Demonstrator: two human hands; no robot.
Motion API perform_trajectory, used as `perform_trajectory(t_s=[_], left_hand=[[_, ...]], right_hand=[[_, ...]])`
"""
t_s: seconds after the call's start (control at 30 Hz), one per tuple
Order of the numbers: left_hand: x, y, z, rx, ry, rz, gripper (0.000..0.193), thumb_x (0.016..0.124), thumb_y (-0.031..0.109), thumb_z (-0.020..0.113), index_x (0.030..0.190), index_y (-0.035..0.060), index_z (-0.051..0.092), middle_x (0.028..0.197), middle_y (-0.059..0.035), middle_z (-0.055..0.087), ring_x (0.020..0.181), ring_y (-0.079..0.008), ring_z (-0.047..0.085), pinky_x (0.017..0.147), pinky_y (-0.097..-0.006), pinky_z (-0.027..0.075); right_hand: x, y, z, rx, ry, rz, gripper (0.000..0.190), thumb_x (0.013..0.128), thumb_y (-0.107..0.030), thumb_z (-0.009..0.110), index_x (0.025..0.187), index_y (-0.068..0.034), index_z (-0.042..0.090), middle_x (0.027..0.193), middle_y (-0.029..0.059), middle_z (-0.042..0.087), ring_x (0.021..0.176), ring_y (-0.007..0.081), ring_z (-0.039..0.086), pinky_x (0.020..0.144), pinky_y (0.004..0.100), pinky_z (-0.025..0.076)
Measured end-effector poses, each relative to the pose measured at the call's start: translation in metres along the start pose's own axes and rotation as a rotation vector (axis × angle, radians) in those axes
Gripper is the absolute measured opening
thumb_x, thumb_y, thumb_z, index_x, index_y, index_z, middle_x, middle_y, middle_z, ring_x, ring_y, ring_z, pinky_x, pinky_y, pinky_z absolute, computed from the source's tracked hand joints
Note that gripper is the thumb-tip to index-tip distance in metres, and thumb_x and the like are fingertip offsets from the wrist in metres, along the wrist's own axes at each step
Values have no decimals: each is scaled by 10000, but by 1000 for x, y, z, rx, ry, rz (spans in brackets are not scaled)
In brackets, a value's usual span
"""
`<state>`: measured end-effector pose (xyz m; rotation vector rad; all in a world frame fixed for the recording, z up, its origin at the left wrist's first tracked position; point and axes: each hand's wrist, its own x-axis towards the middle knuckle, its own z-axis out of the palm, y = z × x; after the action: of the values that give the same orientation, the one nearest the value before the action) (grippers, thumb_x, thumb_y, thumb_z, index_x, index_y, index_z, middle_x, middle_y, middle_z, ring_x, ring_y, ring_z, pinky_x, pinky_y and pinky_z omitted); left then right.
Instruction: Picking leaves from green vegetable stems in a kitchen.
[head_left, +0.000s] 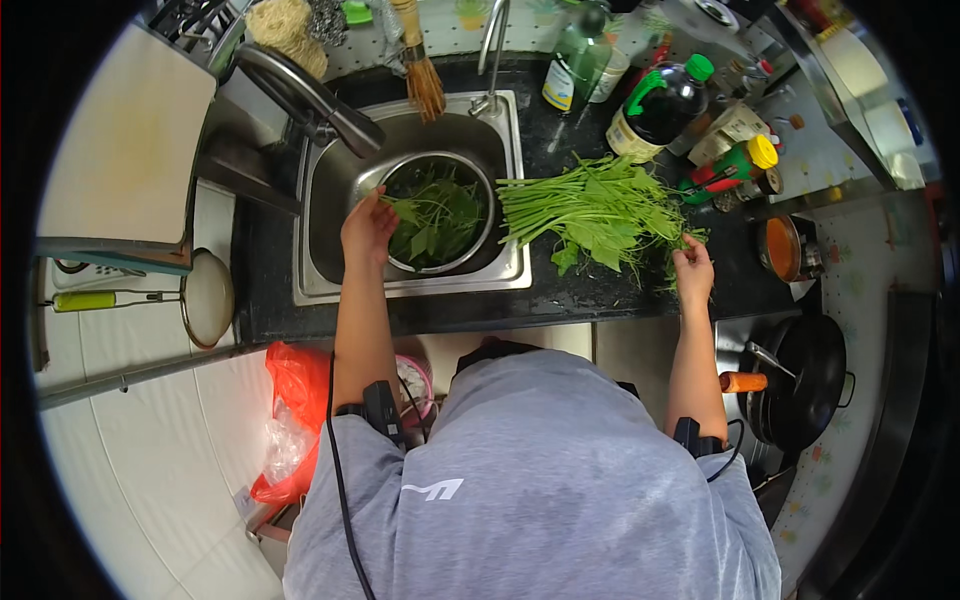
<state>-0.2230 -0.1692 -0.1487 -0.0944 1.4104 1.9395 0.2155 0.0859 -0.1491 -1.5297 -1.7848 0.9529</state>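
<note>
A round metal bowl (489, 217) sits in the stainless steel sink, with dark leafy greens (435, 225) inside. My left hand (369, 226) is at the bowl's left rim, its fingertips pinching a leafy stem (405, 206) over the greens. On the black counter right of the sink lies a large bunch of leafy greens (592, 206), cut stem ends towards the sink. My right hand (694, 266) is at the bunch's right end, fingers curled at a small heap of thin tendrils (664, 259). Whether those fingers grip a tendril is unclear.
A dark faucet (315, 101) reaches over the sink (300, 255), with a thin metal tap (491, 60) behind. Bottles (660, 105) and jars crowd the counter's back right. An orange-filled pot (784, 249) and a black wok (810, 382) stand right. A red plastic bag (289, 375) hangs lower left.
</note>
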Motion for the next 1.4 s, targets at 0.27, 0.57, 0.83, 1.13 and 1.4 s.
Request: perform_trajectory(t_s=[0.27, 0.57, 0.83, 1.13, 1.4], left_hand=[[50, -45, -15, 1605, 191, 400, 892, 673, 477, 717, 1366, 91, 309, 1266, -172, 450, 1148, -319, 451, 838, -456, 446], [95, -118, -13, 2236, -433, 66, 1186, 554, 393, 812, 1421, 304, 8, 1476, -156, 17, 1319, -399, 168, 918, -554, 402], [144, -132, 7, 1964, -162, -144, 789, 826, 171, 525, 1428, 252, 21, 1457, -192, 63, 1303, -429, 185, 948, -468, 407], [112, -104, 3, 1977, -166, -224, 887, 724, 283, 699, 1417, 209, 152, 1436, -167, 179, 1267, -403, 287, 930, -508, 397], [63, -81, 59, 1451, -194, 437, 407, 708, 249, 699, 1067, 83, 604, 990, -140, 601, 936, -302, 577, 806, -365, 467]], right_hand=[[-17, -30, 5, -59, 5, -155, 260, 838, -52, 555, 1096, -27, 571, 758, -9, 541, 640, 48, 478, 587, 193, 406], [-20, -50, -21, -59, 145, -109, 139, 865, -62, 546, 981, -5, 596, 808, -19, 576, 688, 37, 493, 622, 182, 409], [-58, -67, 7, -201, -128, -200, 116, 822, -8, 572, 926, -13, 622, 795, 37, 572, 671, 82, 507, 613, 211, 427], [-38, -89, 30, -201, -132, -424, 151, 798, -15, 577, 941, -39, 617, 823, 89, 580, 673, 192, 579, 579, 269, 467], [-12, -105, 52, -395, 50, -660, 163, 712, -75, 644, 874, -70, 634, 875, 98, 572, 856, 277, 555, 753, 352, 453]])
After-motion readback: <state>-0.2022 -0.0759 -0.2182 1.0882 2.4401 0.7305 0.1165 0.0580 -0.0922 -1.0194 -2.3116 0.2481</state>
